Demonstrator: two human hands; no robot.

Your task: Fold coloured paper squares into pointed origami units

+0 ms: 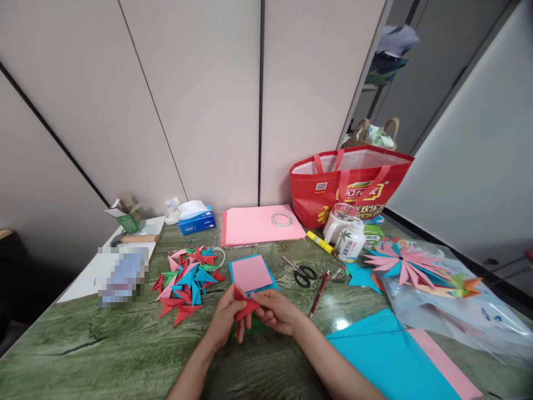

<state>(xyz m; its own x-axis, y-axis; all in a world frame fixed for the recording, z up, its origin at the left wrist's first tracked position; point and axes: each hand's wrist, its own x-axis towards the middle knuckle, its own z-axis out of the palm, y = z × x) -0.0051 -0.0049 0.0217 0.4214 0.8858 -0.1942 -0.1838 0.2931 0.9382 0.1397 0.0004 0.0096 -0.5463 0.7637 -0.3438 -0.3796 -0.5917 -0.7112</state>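
Hands: two, the left hand and the right hand
Red folded paper held in them: one piece
Folded paper shapes in the pile: well over ten; they overlap, so the exact number is hidden
Stack of paper squares: one, its sheets too close to count
Bundle of pink sheets: one
White rings: at least two, one ring on the bundle, one ring by the pile
Scissors: one pair
Pen: one
Glue stick: one
Tissue box: one
Hammer: one
Red bag: one
Mug: one
White bottle: one
Large paper pinwheel: one
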